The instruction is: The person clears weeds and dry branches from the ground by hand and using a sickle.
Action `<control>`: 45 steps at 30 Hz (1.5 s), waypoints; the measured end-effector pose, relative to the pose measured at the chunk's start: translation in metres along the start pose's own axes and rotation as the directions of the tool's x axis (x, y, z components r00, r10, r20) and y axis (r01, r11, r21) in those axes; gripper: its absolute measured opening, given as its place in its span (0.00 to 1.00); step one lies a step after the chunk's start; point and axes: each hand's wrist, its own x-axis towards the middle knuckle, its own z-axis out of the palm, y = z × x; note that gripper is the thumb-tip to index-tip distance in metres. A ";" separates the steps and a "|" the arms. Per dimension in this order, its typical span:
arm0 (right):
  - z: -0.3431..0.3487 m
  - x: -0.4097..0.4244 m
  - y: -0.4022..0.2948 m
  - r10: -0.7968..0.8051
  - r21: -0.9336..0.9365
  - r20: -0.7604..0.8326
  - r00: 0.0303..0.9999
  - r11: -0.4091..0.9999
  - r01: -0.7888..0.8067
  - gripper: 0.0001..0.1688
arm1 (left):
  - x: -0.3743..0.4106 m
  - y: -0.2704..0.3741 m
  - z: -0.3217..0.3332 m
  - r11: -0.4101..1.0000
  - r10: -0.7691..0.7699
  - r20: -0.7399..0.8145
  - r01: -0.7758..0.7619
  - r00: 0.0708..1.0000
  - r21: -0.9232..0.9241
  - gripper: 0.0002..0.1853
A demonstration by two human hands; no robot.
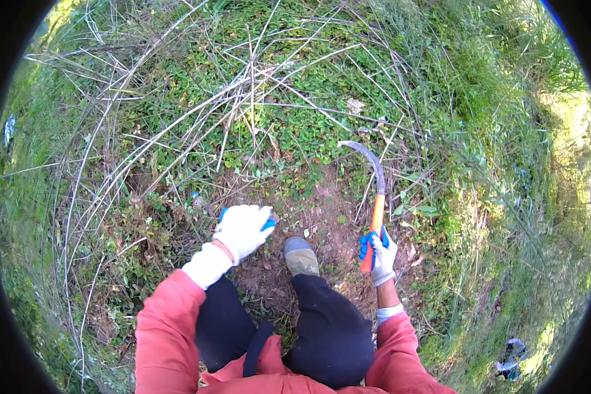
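My right hand [380,253], in a white glove with blue fingers, grips the orange handle of a sickle [377,212]. The sickle's dark curved blade points up and bends to the left above low green plants. To the left, my left hand [245,231], in the same kind of glove, hovers over the ground before my left leg, with its back to the camera. Its fingers are curled and partly hidden, so whether it holds anything does not show. Between the hands lies bare brown soil [325,216], with the toe of my boot [300,256] on it.
Long dry stalks [251,86] lie crossed over the green ground cover ahead and bend down the left side. Tall grass and weeds [502,162] stand along the right. A small blue thing [195,195] lies left of the soil. Something dark and white [512,357] shows at the lower right.
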 end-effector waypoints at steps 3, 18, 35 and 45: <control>0.032 0.065 0.009 -0.056 0.111 0.132 0.990 0.993 0.041 0.28 | 0.068 0.044 0.037 0.994 0.002 -0.073 -0.010 0.997 -0.105 0.27; 0.064 0.173 0.016 0.156 -0.116 0.459 0.875 0.987 -0.116 0.35 | 0.257 -0.021 0.051 0.912 -0.410 -0.065 0.411 0.910 0.001 0.13; 0.075 0.166 0.023 0.065 0.054 0.402 0.913 0.994 -0.094 0.33 | 0.191 -0.041 0.040 0.859 -0.494 -0.434 0.502 0.754 -0.105 0.29; 0.100 0.153 0.021 0.151 -0.145 0.501 0.852 0.985 -0.090 0.35 | 0.253 -0.075 0.046 0.761 -0.567 -0.190 0.598 0.802 0.252 0.37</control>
